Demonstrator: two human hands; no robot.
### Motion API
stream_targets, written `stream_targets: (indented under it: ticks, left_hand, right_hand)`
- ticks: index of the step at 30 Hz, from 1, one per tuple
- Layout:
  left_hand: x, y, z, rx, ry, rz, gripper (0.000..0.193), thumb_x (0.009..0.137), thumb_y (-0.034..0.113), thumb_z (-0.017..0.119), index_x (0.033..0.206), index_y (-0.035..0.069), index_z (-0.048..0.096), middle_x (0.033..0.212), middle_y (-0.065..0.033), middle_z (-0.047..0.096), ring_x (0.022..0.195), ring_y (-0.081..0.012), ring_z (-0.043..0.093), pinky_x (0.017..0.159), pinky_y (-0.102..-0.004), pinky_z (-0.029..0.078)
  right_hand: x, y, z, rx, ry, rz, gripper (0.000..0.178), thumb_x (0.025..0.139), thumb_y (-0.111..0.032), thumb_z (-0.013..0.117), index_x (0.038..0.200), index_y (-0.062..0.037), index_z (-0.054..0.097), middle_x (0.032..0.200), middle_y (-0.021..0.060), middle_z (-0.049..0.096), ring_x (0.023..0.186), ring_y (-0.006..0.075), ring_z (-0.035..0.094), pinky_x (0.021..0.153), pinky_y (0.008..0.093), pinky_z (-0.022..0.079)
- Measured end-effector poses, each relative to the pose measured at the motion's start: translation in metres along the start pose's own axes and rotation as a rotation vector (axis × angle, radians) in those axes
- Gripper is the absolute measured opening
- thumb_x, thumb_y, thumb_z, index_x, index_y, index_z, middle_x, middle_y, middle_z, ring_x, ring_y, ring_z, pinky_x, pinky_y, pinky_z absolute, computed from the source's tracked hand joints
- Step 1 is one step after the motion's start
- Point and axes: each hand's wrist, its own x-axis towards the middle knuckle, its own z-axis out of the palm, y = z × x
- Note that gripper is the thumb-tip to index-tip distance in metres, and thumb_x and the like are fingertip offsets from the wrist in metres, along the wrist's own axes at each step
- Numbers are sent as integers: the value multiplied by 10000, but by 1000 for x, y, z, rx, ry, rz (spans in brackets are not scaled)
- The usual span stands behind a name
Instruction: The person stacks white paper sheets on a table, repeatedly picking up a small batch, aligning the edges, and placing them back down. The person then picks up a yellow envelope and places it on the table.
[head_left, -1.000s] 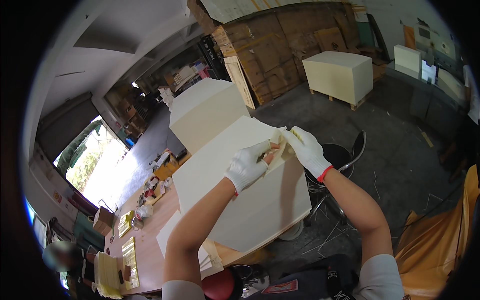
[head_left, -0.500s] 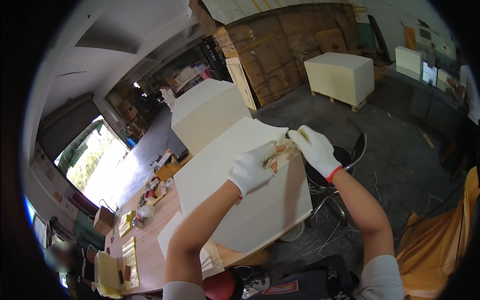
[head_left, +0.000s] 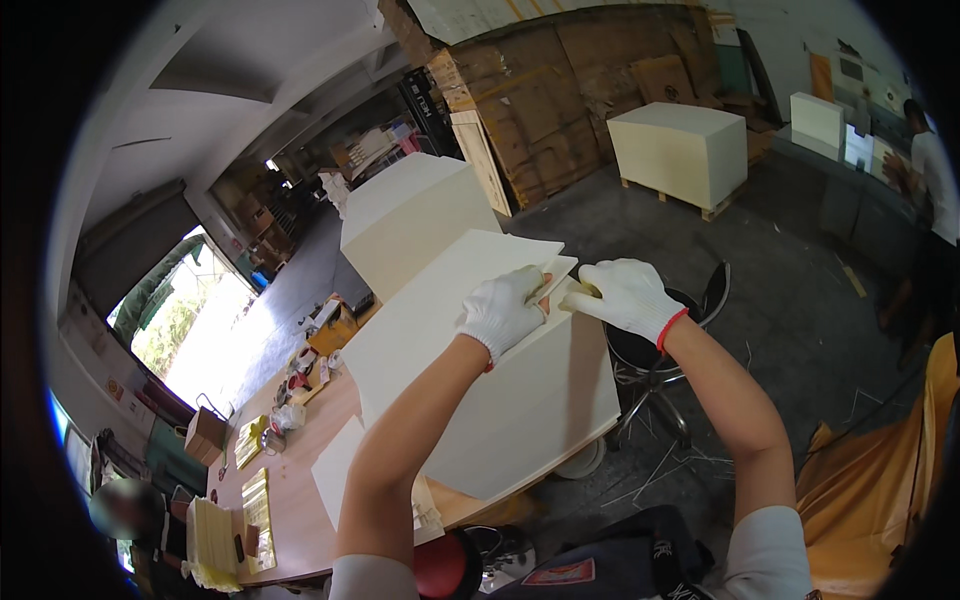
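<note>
A tall stack of large white paper sheets (head_left: 530, 410) stands on a table in front of me. My left hand (head_left: 503, 312), in a white knit glove with bare fingertips showing, grips the near edge of the upper sheets, whose far right corner is raised off the pile. Close beside it, my right hand (head_left: 625, 297), gloved with a red cuff, rests at the stack's right corner. Its fingers are curled together against the paper edge; whatever lies between them is hidden.
A wooden table (head_left: 310, 440) on the left holds tape rolls, yellow packs and a cardboard box. Behind stand another white stack (head_left: 420, 205) and one on a pallet (head_left: 680, 150). A black stool (head_left: 650, 350) is at the right. Another person (head_left: 935, 180) stands far right.
My right hand has moved slightly down and left, from the raised corner's tip to the stack edge below it. My left hand has shifted slightly. The far-right person has come further into view.
</note>
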Motion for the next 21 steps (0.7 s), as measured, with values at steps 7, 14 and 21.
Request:
stream_targets:
  ticks: [7, 14, 21]
  left_hand:
    - [3, 4, -6, 0, -84, -67, 420, 880, 265, 664, 1296, 210, 675, 1135, -158, 721, 1028, -350, 690, 864, -406, 546]
    - [-21, -11, -1, -491, -82, 18, 425, 931, 137, 638, 1353, 81, 629, 1128, -114, 722, 963, -177, 659, 878, -324, 520]
    - [-22, -2, -6, -502, -120, -35, 434, 930, 253, 717, 1301, 39, 643, 1076, -81, 723, 830, -134, 636, 773, -312, 531]
  right_hand:
    - [15, -2, 11, 338, 117, 12, 481, 998, -527, 474, 1042, -89, 668, 874, 148, 690, 848, 344, 661, 746, 438, 501]
    - [14, -17, 18, 692, 70, 313, 537, 1027, -543, 397, 1030, -73, 657, 896, 171, 686, 875, 377, 652, 763, 440, 476]
    - [11, -15, 36, 647, 228, 292, 509, 1040, -508, 384, 1074, -81, 660, 943, 178, 701, 910, 398, 657, 773, 460, 482]
